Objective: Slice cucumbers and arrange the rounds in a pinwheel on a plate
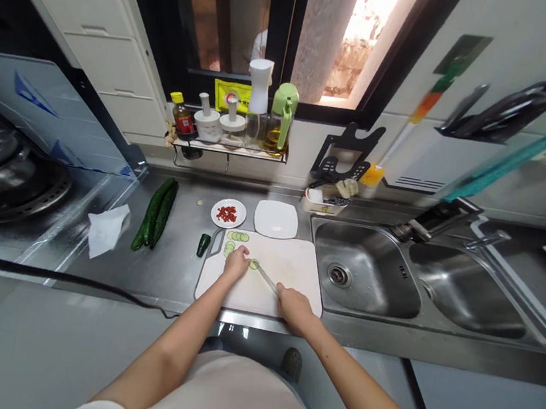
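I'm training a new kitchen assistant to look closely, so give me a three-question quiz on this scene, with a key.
1. Which hand grips the knife? A) left B) right
2. Fill in: in the picture, the double sink is to the ____ of the cutting board.
3. True or false: the chopped red pieces lie on the cutting board.

Key:
1. B, the right hand.
2. right
3. False; they lie on the round white plate.
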